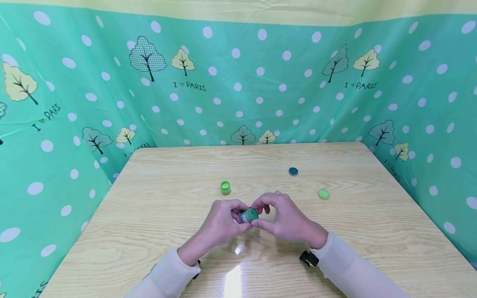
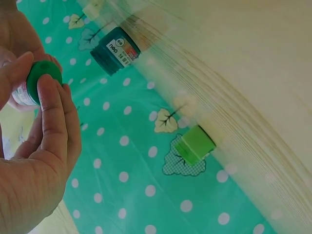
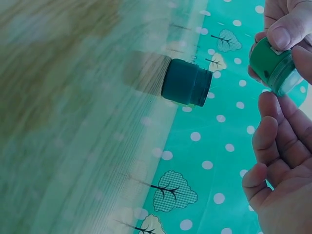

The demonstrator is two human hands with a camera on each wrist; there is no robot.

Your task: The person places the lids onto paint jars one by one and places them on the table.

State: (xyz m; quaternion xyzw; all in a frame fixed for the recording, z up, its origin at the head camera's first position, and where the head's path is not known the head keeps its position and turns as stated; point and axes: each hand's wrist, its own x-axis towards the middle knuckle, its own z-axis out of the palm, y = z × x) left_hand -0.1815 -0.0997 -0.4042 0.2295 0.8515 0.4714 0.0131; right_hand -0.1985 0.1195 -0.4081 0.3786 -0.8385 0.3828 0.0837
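My left hand (image 1: 223,221) grips a small green paint jar (image 1: 249,215) by its body, tilted above the table. In the left wrist view the jar's round green end (image 2: 45,80) shows between left thumb and fingers. The thumb and fingertips of my right hand (image 1: 285,217) pinch the jar's other end, where a pale, clear rim shows in the right wrist view. I cannot tell whether a lid is on it. A dark teal jar (image 3: 185,82) with a printed label stands nearby without its lid, hidden behind my hands in the head view.
An uncapped light green jar (image 1: 225,188) stands on the wooden table (image 1: 167,174) beyond my left hand. A dark teal lid (image 1: 293,171) and a light green lid (image 1: 323,194) lie farther off to the right. A polka-dot curtain (image 1: 238,78) surrounds the table's back and sides.
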